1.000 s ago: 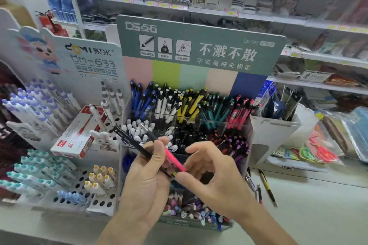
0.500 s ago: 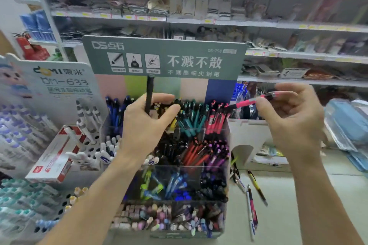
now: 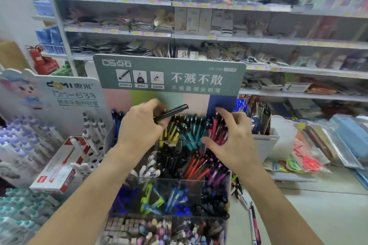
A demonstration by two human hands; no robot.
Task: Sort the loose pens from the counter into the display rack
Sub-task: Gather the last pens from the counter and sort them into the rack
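The slim black plastic pen point(image 3: 171, 114), light, stiff and likely slick, sits pinched mid-barrel in the left hand point(image 3: 139, 127); the right hand point(image 3: 229, 139) spreads loosely, holding nothing.

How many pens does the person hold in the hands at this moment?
1: a black pen gripped by the left hand above the display rack. The right hand holds none visibly; its palm is hidden.
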